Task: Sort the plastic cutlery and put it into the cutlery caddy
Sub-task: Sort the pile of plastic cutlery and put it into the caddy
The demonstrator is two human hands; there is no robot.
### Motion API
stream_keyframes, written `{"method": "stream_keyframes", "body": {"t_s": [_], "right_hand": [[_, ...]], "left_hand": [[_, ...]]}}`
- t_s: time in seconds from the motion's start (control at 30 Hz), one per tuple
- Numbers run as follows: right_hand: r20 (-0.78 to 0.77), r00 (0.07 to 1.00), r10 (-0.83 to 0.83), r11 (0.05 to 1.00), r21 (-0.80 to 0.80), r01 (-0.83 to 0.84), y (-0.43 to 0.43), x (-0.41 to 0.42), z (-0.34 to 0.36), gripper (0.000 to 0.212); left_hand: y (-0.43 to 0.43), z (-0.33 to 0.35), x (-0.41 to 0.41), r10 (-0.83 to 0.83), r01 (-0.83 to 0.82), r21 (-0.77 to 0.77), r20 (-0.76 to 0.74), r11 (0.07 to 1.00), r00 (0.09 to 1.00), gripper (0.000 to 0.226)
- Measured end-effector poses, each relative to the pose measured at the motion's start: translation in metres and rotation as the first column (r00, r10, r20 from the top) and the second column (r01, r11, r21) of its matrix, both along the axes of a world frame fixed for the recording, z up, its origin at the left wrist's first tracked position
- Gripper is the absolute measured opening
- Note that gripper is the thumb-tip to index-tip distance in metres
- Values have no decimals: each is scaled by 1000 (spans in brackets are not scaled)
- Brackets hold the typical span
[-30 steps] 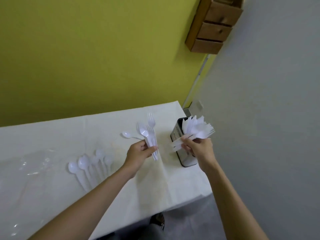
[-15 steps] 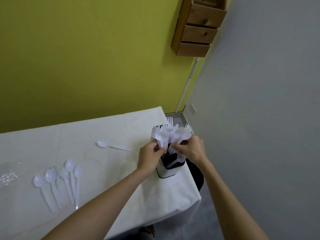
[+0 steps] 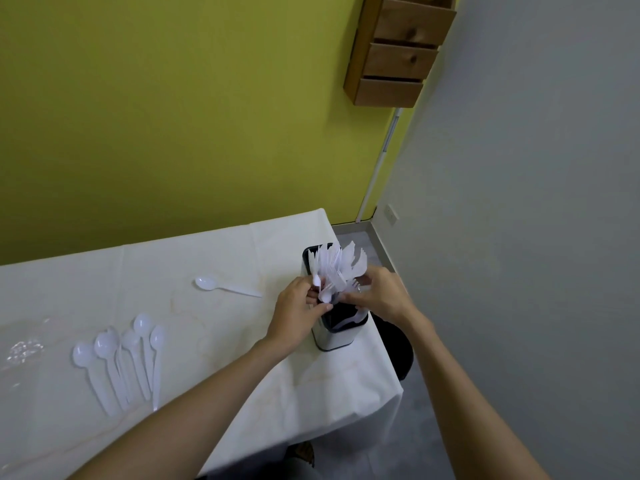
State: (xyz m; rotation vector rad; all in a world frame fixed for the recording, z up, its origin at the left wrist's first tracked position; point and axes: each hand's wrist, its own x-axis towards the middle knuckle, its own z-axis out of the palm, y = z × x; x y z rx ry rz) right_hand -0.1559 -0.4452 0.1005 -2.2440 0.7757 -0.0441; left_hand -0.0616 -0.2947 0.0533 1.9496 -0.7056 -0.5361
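Our left hand (image 3: 296, 308) has a row of white plastic spoons (image 3: 117, 358) lying well off at its 8 o'clock, bowls toward 12, and a lone white plastic spoon (image 3: 207, 284) at its 10 o'clock, both on the white-covered bench (image 3: 242, 341). Its fingers and thumb curl around the stems of a fanned white plastic cutlery bundle (image 3: 341, 263). We see that bundle standing in the black-rimmed, steel-sided rectangular caddy (image 3: 329, 341), upright near the bench's 3 o'clock end. Our right hand (image 3: 381, 296), at the bundle's 3 o'clock, pinches the same stems.
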Motion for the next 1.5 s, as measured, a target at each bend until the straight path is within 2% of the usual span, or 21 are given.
{"method": "stream_keyframes", "body": {"t_s": [0.1,0.2,0.27,0.33,0.4,0.47,0.53,0.67,0.8,0.93,1.1,1.23,1.27,1.33,1.43,1.5], "right_hand": [[41,999,-27,999,36,25,1,-3,-3,56],[114,990,-80,994,82,71,13,-8,1,57],[150,986,-72,993,-84,85,22,-11,-3,55],[194,978,-73,951,-282,127,33,-12,-11,55],[358,931,-72,880,-416,228,45,-7,-14,42],[515,857,2,803,-511,306,60,6,-12,27],[564,818,111,833,-502,234,81,26,-12,18],[405,888,218,937,-343,-74,127,70,-36,17],[135,947,292,939,-228,-257,159,112,-77,21],[-120,938,325,900,-264,-346,171,154,-107,37],[-248,935,254,869,-365,-333,181,181,-136,49],[-210,973,98,905,-388,-175,200,170,-146,29],[-192,980,50,938,-327,-112,207,168,-144,24],[-209,978,-12,995,-95,-8,226,165,-136,19],[-313,949,32,966,254,51,266,156,-126,23],[-330,943,35,939,334,82,292,153,-128,24]], "left_hand": [[2,0,-1,-7,7,-26,2,1000,1000,45],[8,0,0,-20,21,-42,35,999,999,48],[14,-1,2,-34,37,-29,74,999,997,54],[26,-4,6,-34,36,-17,98,999,995,54],[40,-7,11,-23,25,-15,112,1000,993,49],[56,-11,18,-4,5,-7,121,1000,993,45],[77,-18,27,47,-49,16,142,999,989,41],[129,-36,48,206,-219,97,130,971,970,32],[189,-59,68,311,-322,184,87,929,947,28],[237,-76,82,410,-420,280,95,863,907,25],[275,-92,96,516,-518,346,108,782,850,25],[282,-87,102,652,-645,418,149,640,743,33],[282,-86,105,691,-670,441,141,597,709,38],[282,-87,109,730,-672,481,93,563,677,45],[280,-88,115,713,-635,465,11,617,701,44],[279,-88,116,696,-616,451,-18,646,717,42]]}}
